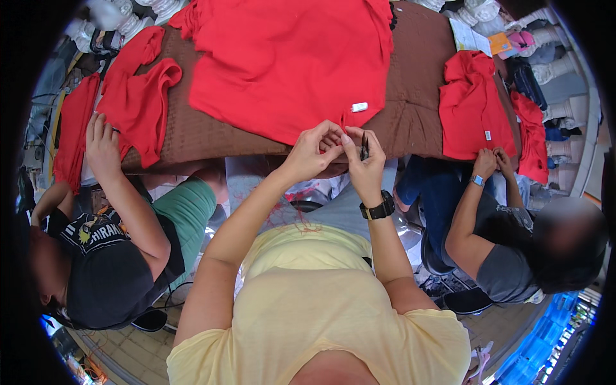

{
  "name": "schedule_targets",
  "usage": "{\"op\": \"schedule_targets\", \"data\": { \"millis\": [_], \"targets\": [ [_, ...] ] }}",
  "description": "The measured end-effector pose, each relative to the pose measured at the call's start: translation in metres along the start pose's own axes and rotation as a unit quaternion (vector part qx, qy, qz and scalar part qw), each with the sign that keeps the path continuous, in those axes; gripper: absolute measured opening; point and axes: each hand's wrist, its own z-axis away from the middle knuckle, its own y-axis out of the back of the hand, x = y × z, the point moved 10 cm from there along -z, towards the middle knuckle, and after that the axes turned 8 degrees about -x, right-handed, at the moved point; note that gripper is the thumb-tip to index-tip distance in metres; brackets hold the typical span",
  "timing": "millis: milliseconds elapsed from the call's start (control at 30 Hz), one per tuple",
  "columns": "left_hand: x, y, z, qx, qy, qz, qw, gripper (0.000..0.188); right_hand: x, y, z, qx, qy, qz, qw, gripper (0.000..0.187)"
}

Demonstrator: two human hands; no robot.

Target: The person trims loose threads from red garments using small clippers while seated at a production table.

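Note:
A large red garment (pixel 289 64) lies spread over the table in front of me, its near edge drawn to a point between my hands. At that edge, my left hand (pixel 314 151) is closed, thumb and fingers pinching the red cloth. My right hand (pixel 366 160) is closed beside it, fingertips at the same bit of cloth. A small dark pointed tool (pixel 364 146), possibly thread snips, is held in my right hand; its lower part is hidden by the fingers. A white label (pixel 359 107) shows on the garment just beyond my right hand.
Brown cloth (pixel 417 83) covers the table. A person on the left touches red garments (pixel 138 102); another on the right handles a red garment (pixel 475 109). Papers (pixel 470 36) and a dark case (pixel 530 85) lie at the far right. Red thread scraps (pixel 279 208) cling to my lap.

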Motion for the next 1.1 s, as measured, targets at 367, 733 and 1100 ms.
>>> {"op": "schedule_targets", "data": {
  "millis": [367,733,1100],
  "targets": [
    [-0.041,0.01,0.007,0.064,0.083,0.253,0.962,0.019,-0.01,-0.014,0.0,-0.02,-0.057,0.028,0.998,0.01],
    [-0.015,0.026,0.01,0.062,0.048,0.278,0.957,0.009,-0.042,-0.01,-0.001,-0.006,0.067,0.062,0.996,0.009],
    [0.026,0.055,0.007,0.06,0.004,0.241,0.969,0.008,-0.052,-0.028,-0.012,-0.004,0.038,0.041,0.998,0.009]
  ]
}}
